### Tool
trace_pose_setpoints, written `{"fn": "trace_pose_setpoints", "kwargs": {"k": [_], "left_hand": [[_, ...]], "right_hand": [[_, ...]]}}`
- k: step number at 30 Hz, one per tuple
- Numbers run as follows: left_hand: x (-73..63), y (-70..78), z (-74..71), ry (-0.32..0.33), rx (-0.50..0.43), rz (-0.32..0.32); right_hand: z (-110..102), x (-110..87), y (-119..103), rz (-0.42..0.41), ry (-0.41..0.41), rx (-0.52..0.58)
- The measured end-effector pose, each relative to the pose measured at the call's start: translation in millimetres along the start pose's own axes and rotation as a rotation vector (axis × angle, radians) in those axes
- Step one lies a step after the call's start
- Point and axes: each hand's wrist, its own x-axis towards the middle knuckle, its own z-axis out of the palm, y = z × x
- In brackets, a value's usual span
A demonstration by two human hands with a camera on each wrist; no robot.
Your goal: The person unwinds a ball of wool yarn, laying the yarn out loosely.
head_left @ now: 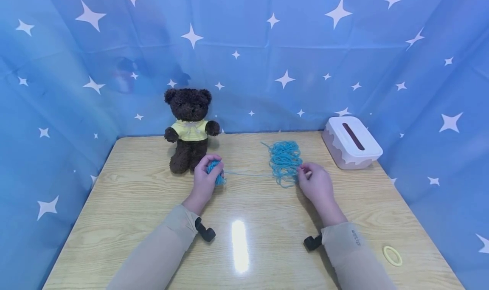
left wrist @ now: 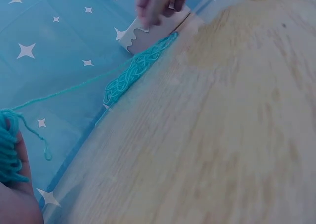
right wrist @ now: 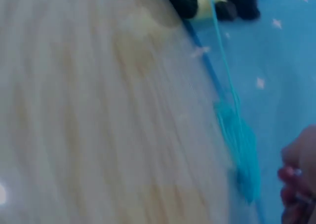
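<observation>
My left hand (head_left: 206, 175) grips a wound bundle of blue yarn (head_left: 215, 171), also seen in the left wrist view as yarn loops (left wrist: 9, 150) against the palm. One strand (head_left: 246, 173) runs from it to a loose heap of yarn (head_left: 285, 160) lying in zigzag loops on the table. Beside the heap's right edge is my right hand (head_left: 316, 184), fingers loosely bent. In the right wrist view this hand (right wrist: 300, 172) sits apart from the heap (right wrist: 242, 150), and no yarn shows between its fingers.
A brown teddy bear (head_left: 191, 130) in a yellow top sits behind my left hand. At the back right stands a white tissue box (head_left: 353, 143). A pale yellow ring (head_left: 392, 256) lies at the front right of the wooden table (head_left: 267, 235). Star-patterned blue curtain (head_left: 244, 69) surrounds the table.
</observation>
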Motion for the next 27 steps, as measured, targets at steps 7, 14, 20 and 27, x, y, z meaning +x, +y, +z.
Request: {"fn": "trace_pose_setpoints", "kwargs": {"k": [7, 14, 20, 27], "left_hand": [[0.2, 2.3, -0.4, -0.019, -0.016, -0.004], [0.8, -0.9, -1.4, -0.030, 0.000, -0.003], [1.6, -0.7, -0.8, -0.041, 0.036, -0.006], [1.1, -0.2, 1.1, -0.026, 0.030, -0.024]], "right_hand": [[33, -7.6, -69, -0.221, -0.209, 0.176], [71, -8.4, -125, -0.295, -0.375, 0.172], [79, -5.9, -135, -0.328, -0.290, 0.157], [57, 0.1, -111, -0.281, -0.089, 0.301]]}}
